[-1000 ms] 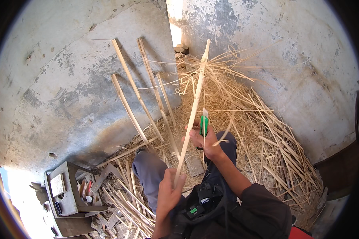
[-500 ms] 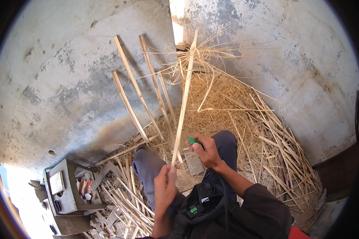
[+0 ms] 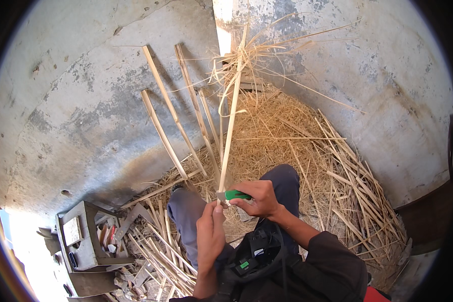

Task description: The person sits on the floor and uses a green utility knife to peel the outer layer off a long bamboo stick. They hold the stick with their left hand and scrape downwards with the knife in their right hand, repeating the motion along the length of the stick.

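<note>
My left hand [image 3: 210, 232] is closed on the lower end of a long pale wooden strip [image 3: 230, 132]. From there the strip slants up and away toward the wall corner, and thin curled shavings [image 3: 236, 65] hang in a tangle about its far end. My right hand [image 3: 260, 200] grips a green-handled knife [image 3: 236, 195]. Its short blade lies against the strip just beyond my left fingertips. Both hands are above my lap, between my knees.
Several pale strips [image 3: 163, 136] lean on the left wall. A heap of shavings [image 3: 282, 126] fills the corner floor, with many cut strips [image 3: 362, 201] along its right side. A grey wooden box [image 3: 88, 241] of odds and ends stands at lower left, beside more strips [image 3: 158, 256].
My right hand has moved left and slightly down, bringing the knife onto the strip near my left hand. The far shavings have swung and shifted. My left hand has hardly moved.
</note>
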A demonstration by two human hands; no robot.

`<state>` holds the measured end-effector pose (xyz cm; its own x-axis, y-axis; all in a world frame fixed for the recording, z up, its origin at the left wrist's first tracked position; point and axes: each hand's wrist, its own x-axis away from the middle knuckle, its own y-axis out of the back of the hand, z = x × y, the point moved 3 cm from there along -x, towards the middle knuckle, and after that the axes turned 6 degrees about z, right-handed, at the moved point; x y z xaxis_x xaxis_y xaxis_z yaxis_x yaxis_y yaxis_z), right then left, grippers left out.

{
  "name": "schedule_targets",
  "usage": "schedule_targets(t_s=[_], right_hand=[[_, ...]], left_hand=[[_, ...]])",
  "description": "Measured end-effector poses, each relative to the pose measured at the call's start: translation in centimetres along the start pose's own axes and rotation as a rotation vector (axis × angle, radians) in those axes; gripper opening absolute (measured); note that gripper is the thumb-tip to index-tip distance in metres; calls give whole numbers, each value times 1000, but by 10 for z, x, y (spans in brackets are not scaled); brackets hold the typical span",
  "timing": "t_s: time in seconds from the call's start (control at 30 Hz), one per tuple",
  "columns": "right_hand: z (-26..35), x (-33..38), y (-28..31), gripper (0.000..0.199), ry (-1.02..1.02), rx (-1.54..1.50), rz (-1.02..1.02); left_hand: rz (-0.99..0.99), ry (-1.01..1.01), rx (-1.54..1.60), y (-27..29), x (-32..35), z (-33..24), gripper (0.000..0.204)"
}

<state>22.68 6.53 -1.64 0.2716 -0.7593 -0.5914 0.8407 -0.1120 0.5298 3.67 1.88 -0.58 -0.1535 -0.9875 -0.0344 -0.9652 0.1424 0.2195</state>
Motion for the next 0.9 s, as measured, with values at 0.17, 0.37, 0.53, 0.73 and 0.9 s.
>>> schedule_targets(t_s=[0.17, 0.37, 0.53, 0.73, 0.9], right_hand=[[2, -1, 1, 31, 18, 58, -28], [3, -3, 3, 32, 14, 133, -25], [-1, -3, 3, 33, 23, 204, -49], [-11, -8, 11, 34, 17, 227, -52], [-15, -10, 9, 34, 45, 228, -64]], left_hand=[[22, 65, -162, 0, 2, -15, 28], [3, 63, -260, -1, 1, -14, 26], [-18, 47, -309, -2, 3, -9, 25], [-30, 45, -334, -4, 8, -5, 23], [-19, 24, -355, -2, 8, -4, 21]])
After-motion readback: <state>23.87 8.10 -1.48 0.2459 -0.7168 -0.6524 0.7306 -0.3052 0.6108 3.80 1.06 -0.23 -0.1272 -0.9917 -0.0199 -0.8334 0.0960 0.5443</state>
